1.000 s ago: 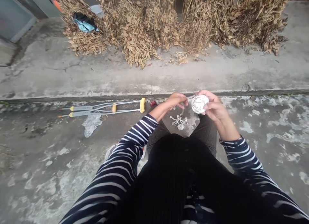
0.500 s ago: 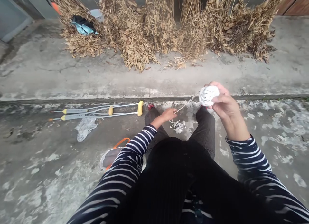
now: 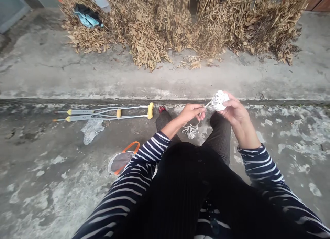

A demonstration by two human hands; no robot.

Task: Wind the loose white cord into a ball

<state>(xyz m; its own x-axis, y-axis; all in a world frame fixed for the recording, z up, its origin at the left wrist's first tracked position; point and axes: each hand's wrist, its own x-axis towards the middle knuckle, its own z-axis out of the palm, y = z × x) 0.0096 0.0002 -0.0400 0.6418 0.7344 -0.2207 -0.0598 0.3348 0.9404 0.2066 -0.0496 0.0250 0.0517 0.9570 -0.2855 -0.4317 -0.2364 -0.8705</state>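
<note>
My right hand (image 3: 235,110) is closed around a white ball of cord (image 3: 219,100) with thin dark flecks, holding it out in front of my legs. A short taut length of white cord (image 3: 208,104) runs from the ball to my left hand (image 3: 193,113), whose fingers pinch it just left of the ball. Beneath my left hand, a loose tangle of the same kind of cord (image 3: 190,131) lies on the ground between my feet.
Crutches with yellow pads (image 3: 150,110) lie on the left beside a crumpled clear plastic bag (image 3: 91,129). Nearer me is a grey bag with orange handles (image 3: 122,160). A low concrete step (image 3: 144,80) crosses ahead, with dried plant bundles (image 3: 149,36) on it.
My left hand has moved right and up along the cord, close to the ball. The free stretch between my hands is shorter. My right hand has shifted slightly left with the ball.
</note>
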